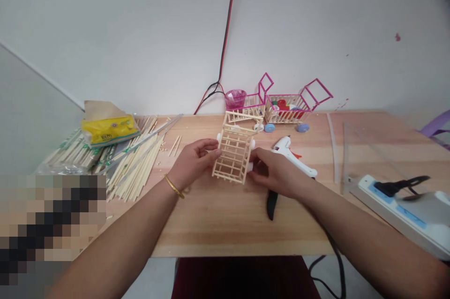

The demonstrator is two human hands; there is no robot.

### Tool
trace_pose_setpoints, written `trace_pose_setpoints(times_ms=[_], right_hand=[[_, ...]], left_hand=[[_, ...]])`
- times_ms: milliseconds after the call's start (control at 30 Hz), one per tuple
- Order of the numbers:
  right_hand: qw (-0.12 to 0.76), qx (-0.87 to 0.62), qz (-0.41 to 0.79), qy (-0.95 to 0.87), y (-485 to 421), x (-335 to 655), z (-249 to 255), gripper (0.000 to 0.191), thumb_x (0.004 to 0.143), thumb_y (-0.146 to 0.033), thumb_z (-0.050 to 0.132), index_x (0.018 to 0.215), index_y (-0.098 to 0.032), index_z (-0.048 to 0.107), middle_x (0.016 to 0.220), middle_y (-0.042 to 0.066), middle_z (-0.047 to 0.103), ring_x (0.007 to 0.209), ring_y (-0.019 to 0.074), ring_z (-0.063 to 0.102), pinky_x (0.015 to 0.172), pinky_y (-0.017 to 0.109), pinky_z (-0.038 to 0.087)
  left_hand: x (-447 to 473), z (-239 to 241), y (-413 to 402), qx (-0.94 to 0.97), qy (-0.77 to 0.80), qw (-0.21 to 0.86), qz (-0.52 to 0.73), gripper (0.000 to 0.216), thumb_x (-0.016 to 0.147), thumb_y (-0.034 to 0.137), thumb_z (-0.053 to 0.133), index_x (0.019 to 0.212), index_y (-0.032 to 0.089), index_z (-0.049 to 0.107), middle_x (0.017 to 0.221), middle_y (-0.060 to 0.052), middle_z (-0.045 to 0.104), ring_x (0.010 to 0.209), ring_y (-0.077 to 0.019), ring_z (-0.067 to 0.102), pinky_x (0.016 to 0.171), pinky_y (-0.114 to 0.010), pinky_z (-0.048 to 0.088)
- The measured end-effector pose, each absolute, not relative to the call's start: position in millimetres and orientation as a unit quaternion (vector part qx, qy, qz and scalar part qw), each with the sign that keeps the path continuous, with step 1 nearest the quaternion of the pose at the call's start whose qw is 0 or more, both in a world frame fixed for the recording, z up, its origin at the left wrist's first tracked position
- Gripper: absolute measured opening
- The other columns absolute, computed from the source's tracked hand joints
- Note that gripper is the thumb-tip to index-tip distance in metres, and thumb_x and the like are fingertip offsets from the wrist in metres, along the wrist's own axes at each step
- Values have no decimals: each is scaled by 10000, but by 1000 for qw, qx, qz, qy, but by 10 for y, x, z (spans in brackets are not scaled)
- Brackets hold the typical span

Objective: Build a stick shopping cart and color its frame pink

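A small cart made of pale wooden sticks (pixel 232 153) is tilted above the table between my hands, with white round wheels on its sides. My left hand (pixel 197 158) grips its left side, thumb against the sticks. Closed at the cart's lower right is my right hand (pixel 269 170), its fingertips on a white wheel (pixel 250 167) and partly hidden. A white glue gun (pixel 291 156) lies just beyond my right wrist, partly covered by it.
Two finished-looking carts with magenta trim (pixel 286 109) stand by the wall, one beside a magenta cup (pixel 235 98). Loose sticks (pixel 137 172) and a yellow tissue pack (pixel 108 130) lie left. A power strip (pixel 397 210) and clear rulers (pixel 333 149) are right.
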State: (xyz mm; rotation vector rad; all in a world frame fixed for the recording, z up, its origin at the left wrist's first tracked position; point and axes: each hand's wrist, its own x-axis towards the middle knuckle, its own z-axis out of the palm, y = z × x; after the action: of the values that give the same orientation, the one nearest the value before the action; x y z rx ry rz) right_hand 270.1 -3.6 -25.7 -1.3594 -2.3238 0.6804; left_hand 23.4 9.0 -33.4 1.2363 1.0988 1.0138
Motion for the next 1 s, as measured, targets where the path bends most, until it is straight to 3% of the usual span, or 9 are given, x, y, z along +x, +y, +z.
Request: trace_pose_setpoints(times_ms=[233, 533, 800, 867, 1000], right_hand=[[181, -485, 249, -819, -54, 2693, -230, 234, 798, -208, 629, 1024, -207, 567, 860, 15, 664, 747, 172, 605, 663, 298, 445], [199, -486, 205, -826, -122, 2679, -150, 419, 694, -348, 810, 952, -219, 505, 975, 31, 624, 820, 198, 592, 696, 317, 443], [264, -465, 174, -827, -256, 2559, -163, 457, 659, -318, 849, 856, -222, 447, 830, -4, 580, 712, 167, 553, 630, 291, 429], [293, -439, 177, -831, -268, 2559, -206, 404, 713, -314, 813, 916, -216, 478, 816, -8, 586, 708, 161, 564, 648, 292, 444], [283, -377, 160, -867, -258, 2580, -270, 454, 845, -290, 698, 1241, -217, 489, 769, -18, 622, 684, 167, 596, 658, 300, 458]], left_hand=[[261, -306, 83, 477, 457, 606, 443, 450, 726, 406, 795, 1058, 132, 662, 980, -82, 710, 782, -145, 649, 693, -271, 522], [258, -353, 111, 485, 464, 594, 443, 483, 714, 445, 792, 1059, 132, 665, 929, -78, 691, 770, -174, 647, 696, -319, 534], [267, -365, 145, 505, 460, 577, 447, 441, 742, 458, 765, 1032, 136, 683, 807, -43, 647, 785, -185, 641, 739, -332, 525], [276, -358, 151, 506, 458, 578, 448, 424, 744, 463, 761, 1012, 142, 691, 750, -25, 626, 763, -177, 634, 730, -322, 519], [289, -351, 160, 511, 460, 575, 444, 426, 737, 484, 759, 994, 150, 698, 706, -12, 609, 706, -164, 612, 682, -303, 503]])
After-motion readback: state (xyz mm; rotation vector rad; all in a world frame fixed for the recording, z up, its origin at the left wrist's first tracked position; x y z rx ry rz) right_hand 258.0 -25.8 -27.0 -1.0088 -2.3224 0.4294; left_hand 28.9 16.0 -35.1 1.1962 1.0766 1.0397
